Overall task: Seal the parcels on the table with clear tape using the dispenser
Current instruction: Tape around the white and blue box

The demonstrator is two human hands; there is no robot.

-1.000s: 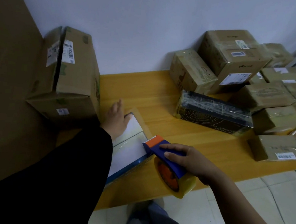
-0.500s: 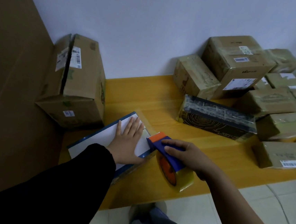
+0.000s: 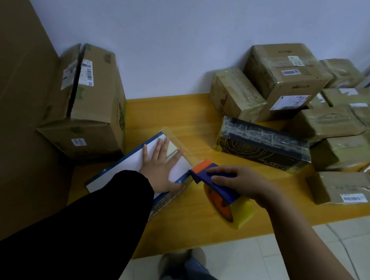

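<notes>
At the table's [image 3: 193, 226] far left corner stands 1 big cardboard box [image 3: 87, 108], then the left hand [image 3: 161, 167] presses flat, fingers straight and spread, on a white-topped parcel [image 3: 128, 159], at whose right end sits the tape dispenser [image 3: 217, 188], gripped from above by the right hand's [image 3: 243, 183] curled fingers.

Your left hand [image 3: 161, 171] and black sleeve [image 3: 105, 211] cover the near end of the flat white-topped, blue-edged box [image 3: 128, 159]. Your right hand [image 3: 245, 184] hides most of the blue-and-orange tape dispenser [image 3: 201, 172]. The brown taped parcels [image 3: 330, 122] run off the right edge, and their labels are too small to read.
</notes>
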